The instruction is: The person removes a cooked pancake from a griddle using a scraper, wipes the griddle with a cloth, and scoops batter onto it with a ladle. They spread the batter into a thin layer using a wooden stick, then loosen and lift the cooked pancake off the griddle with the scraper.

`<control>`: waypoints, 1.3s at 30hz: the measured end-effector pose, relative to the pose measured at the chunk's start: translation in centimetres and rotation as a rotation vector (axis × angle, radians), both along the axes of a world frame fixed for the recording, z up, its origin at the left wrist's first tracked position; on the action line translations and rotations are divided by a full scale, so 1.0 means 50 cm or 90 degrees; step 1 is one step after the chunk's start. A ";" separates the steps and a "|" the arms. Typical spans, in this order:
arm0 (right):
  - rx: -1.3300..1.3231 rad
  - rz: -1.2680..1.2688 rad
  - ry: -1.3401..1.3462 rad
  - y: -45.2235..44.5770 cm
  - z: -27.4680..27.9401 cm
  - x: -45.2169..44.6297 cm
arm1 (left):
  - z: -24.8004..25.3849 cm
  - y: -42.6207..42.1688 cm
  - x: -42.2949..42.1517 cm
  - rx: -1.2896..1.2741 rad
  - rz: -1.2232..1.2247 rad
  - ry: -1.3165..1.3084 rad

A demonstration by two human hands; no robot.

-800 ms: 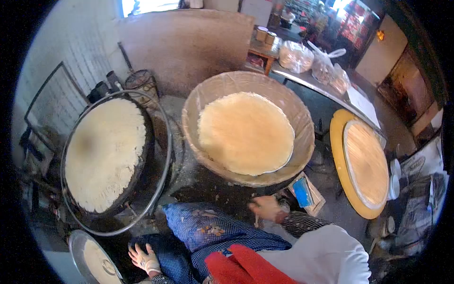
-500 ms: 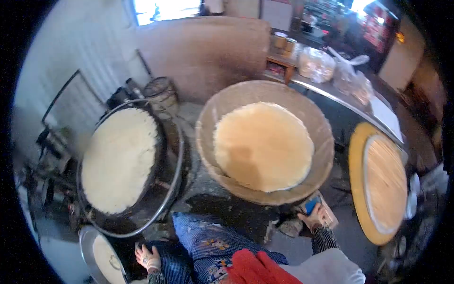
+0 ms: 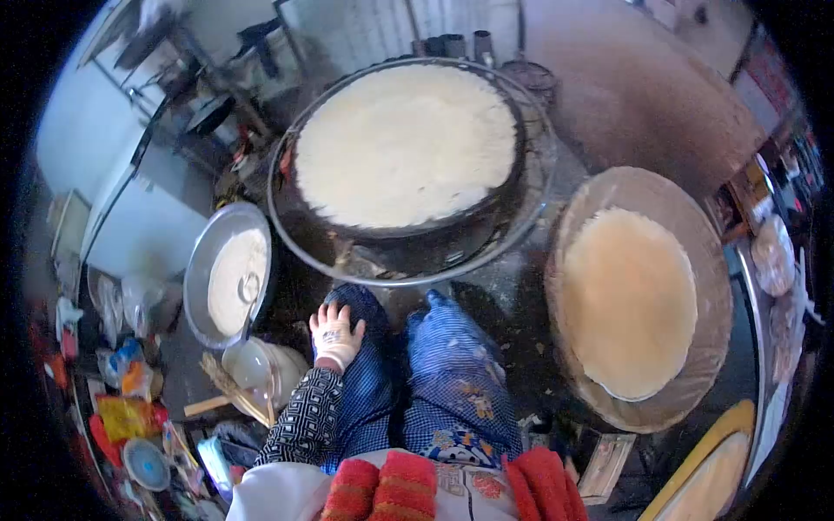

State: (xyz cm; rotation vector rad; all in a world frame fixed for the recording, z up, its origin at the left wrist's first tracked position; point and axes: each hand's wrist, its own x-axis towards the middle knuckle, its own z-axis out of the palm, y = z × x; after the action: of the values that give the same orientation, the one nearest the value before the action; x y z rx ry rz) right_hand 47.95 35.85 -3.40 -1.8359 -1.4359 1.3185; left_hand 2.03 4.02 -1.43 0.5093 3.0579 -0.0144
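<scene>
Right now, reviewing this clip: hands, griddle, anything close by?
Left hand open on the knee; right out of view. Pale sheet spread across griddle. Metal ring around griddle, bowl to its left.

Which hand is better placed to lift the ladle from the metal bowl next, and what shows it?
Probably the left hand, resting open on the left knee, near the metal bowl and its ladle. The right hand is out of view.
</scene>
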 end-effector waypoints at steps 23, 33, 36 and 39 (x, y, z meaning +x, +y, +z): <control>0.958 0.791 0.026 -0.143 0.211 -1.055 | 0.132 -0.327 -0.389 0.277 -0.001 0.256; 0.986 0.788 0.033 -0.120 0.187 -1.069 | 0.039 -0.146 -0.629 -0.354 -0.250 0.053; 0.991 0.772 0.034 -0.110 0.197 -1.059 | 0.088 -0.095 -0.524 -0.374 -0.242 -0.010; 0.961 0.789 0.020 -0.109 0.190 -1.041 | 0.115 0.021 -0.342 -0.296 -0.245 -0.093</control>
State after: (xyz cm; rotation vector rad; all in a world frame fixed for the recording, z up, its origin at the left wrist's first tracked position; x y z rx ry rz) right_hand -4.09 30.39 6.08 0.1438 -2.4985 0.1683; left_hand -15.09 5.05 4.34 0.9863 2.6346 -0.6456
